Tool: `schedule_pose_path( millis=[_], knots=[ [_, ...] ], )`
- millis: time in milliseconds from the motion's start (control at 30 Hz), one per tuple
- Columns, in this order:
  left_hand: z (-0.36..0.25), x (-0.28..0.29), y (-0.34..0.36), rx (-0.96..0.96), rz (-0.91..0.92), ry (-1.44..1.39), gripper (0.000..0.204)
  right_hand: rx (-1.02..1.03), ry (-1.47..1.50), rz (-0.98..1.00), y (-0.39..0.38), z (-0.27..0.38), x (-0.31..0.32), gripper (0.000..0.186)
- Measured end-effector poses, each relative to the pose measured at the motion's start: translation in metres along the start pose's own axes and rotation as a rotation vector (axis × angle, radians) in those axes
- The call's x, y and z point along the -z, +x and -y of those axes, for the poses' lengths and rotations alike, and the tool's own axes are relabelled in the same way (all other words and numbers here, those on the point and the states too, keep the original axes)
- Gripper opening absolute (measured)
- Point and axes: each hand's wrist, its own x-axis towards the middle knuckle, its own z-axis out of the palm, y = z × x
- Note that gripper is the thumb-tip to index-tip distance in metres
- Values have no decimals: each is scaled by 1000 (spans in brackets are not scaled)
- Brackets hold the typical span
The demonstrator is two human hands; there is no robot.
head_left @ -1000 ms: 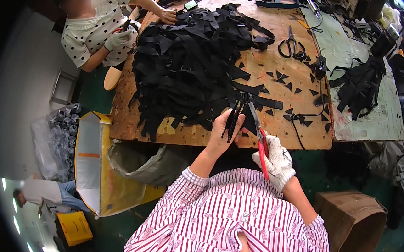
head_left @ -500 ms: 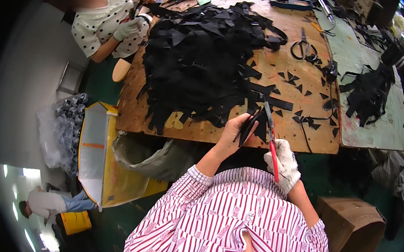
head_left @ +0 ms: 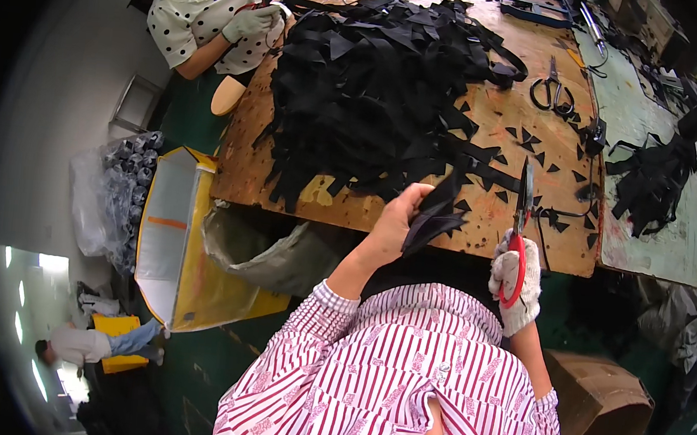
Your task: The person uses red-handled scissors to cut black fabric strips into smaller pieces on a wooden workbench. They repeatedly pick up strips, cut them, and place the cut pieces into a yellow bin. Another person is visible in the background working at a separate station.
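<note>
My bare left hand (head_left: 394, 221) grips a folded black fabric strip (head_left: 440, 217) just over the table's near edge. To its right, my gloved right hand (head_left: 518, 282) is wrapped round the red handles of a pair of scissors (head_left: 524, 196), whose blades point away from me and stand apart from the strip. Beyond my left hand rises a large heap of black fabric strips (head_left: 367, 95). Small black triangular offcuts (head_left: 529, 138) lie scattered on the wooden table (head_left: 491, 106), close to the scissor blades.
Black-handled scissors (head_left: 553, 90) lie on the table's right part. A co-worker in a dotted top (head_left: 209, 15) works at the far left. Below the near edge hang a grey sack (head_left: 271, 252) and a yellow-edged bin (head_left: 197, 246). A cardboard box (head_left: 597, 405) stands at lower right.
My right hand has moved right with the scissors, away from the strip. The strip in my left hand now spreads wider. The whole view has shifted slightly.
</note>
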Motion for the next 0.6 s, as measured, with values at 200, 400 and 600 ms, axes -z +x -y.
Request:
schedule_pose_path(
  millis=[200, 400, 600],
  knots=[
    [-49, 47, -20, -237, -447, 206, 27, -29, 12, -22, 1, -5, -1, 24],
    [-100, 123, -40, -556, -775, -650, 10, -19, -2, -4, 1, -1, -1, 23],
    [-79, 111, 10, -196, -727, 144, 20, -41, -28, -32, 2, -12, 0, 21]
  ],
)
